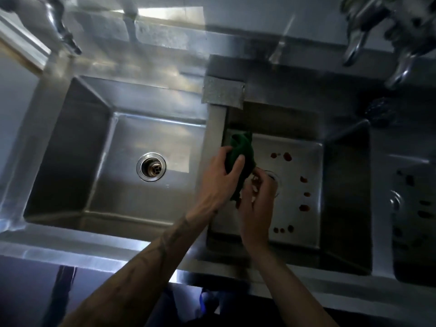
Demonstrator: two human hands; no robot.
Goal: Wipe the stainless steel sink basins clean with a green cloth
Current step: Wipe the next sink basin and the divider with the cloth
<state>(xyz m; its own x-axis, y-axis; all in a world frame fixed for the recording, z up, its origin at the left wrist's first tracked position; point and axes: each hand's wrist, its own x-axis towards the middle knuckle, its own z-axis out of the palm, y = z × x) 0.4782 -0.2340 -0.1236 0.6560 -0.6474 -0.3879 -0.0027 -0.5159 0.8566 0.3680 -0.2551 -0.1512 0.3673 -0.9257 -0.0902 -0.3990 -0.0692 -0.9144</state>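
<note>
Head view: left hand [221, 175] grips the bunched green cloth [240, 149]. The right hand [257, 208], close against it, curls on the cloth's lower end above the middle basin [346, 185]. Risk: a wadded cloth probably smears the red spots [287, 156] instead of lifting them.

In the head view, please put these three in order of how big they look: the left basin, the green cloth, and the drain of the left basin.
1. left basin
2. green cloth, nearer the camera and partly covered
3. drain
</note>
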